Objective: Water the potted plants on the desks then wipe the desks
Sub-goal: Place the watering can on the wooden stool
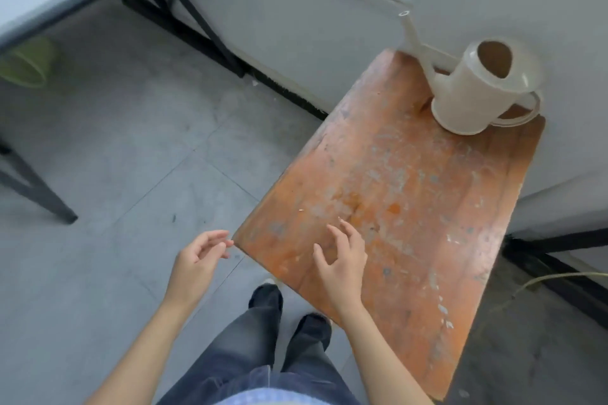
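On worn orange table (411,191), watering can (473,92), grey floor (131,141)

Matt cream plastic watering can (473,89); worn, scuffed orange wooden table (394,191).

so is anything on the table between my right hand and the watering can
Nothing visible does. The right hand is open over the near end of the table, and the can stands at its far right corner. Between them lies only bare, worn tabletop.
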Motion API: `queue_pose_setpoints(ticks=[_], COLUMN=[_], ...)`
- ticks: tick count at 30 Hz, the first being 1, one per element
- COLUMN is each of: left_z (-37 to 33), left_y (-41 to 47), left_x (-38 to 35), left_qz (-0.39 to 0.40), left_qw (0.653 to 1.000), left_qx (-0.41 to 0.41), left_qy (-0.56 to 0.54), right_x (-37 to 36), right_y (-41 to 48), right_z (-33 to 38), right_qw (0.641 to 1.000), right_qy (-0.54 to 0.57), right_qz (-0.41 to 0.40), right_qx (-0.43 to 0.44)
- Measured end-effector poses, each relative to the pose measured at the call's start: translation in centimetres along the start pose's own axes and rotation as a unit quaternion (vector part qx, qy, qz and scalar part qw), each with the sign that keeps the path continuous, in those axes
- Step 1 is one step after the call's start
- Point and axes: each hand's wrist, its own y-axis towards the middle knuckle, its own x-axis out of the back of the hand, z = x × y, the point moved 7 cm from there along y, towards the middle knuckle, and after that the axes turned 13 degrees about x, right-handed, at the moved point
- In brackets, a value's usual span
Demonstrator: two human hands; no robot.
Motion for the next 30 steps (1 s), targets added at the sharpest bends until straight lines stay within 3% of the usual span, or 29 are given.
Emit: queue_pose_setpoints(ticks=[5, 10, 17, 22, 26, 30], left_z=[8.2, 11.6, 9.7, 14.1, 15.9, 14.3], left_y=[-1.7, 0.0, 4.5, 7.3, 8.6, 12.0], left_x=[6.1, 10.8, 24.0, 30.9, 30.6, 31.0], left_qz=[-0.052, -0.059, -0.119, -0.152, -0.120, -0.098], left_qw=[0.995, 0.990, 0.993, 0.979, 0.968, 0.969], left_qx=[0.085, 0.119, 0.014, 0.074, 0.118, 0.135], left_qy=[-0.015, -0.040, -0.009, -0.112, -0.185, -0.183], right_x=[-4.3, -7.8, -19.0, -23.3, -24.5, -27.0], right_y=[-3.1, -4.7, -6.1, -3.7, -2.1, 0.9], right_z=[6.0, 8.9, 13.2, 16.6, 17.7, 17.8], right_qw=[0.982, 0.968, 0.972, 0.968, 0.965, 0.955], right_qy=[-0.037, -0.066, -0.046, -0.066, -0.084, -0.097], right_qz=[0.077, 0.107, 0.217, 0.229, 0.238, 0.275], right_qx=[0.166, 0.219, 0.082, 0.081, 0.077, 0.048])
